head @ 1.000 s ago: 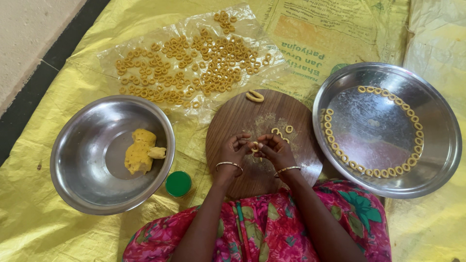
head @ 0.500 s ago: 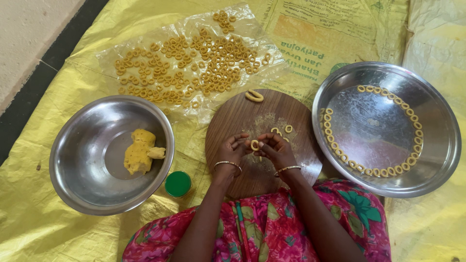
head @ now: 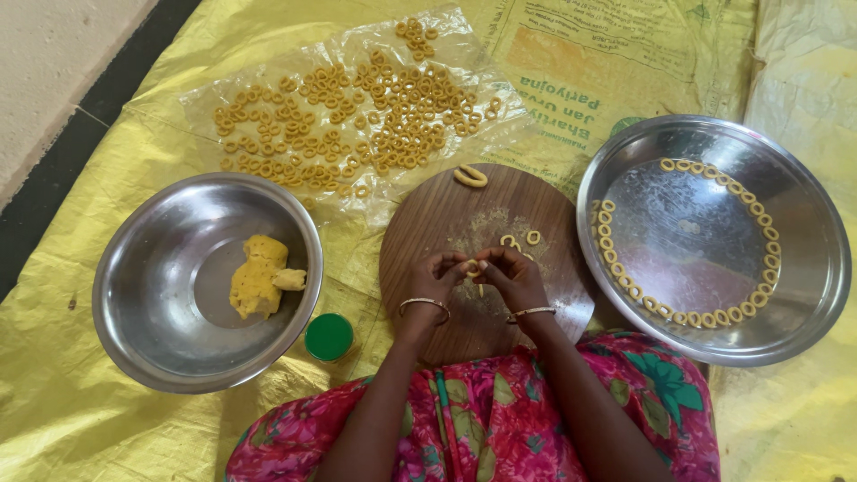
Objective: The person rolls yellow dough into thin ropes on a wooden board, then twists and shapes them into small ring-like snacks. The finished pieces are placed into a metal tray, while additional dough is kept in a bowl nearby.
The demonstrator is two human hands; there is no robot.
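**Over the round board, a small ring of dough between my fingertips**

Over the wooden board both my hands meet: my left hand and my right hand have their fingers pinched together on one small dough ring, held just above the board's middle. Two finished rings lie just beyond my knuckles, and a bigger one sits at the far edge.

What could go wrong, as I judge it: the dough is thin and soft, so too hard a pinch could flatten or snap it, and a weak join could let the loop open. A slip would drop it onto the floury patch and spoil its shape.

Left of me, a steel bowl holds the lump of yellow dough, with a green cap just beside it. On my right, a steel plate carries rings around its rim. Farther off, a clear plastic sheet is strewn with rings. Everything rests on yellow sacks; one, beyond the board, bears a pale rectangular panel of green print, upside down to me.
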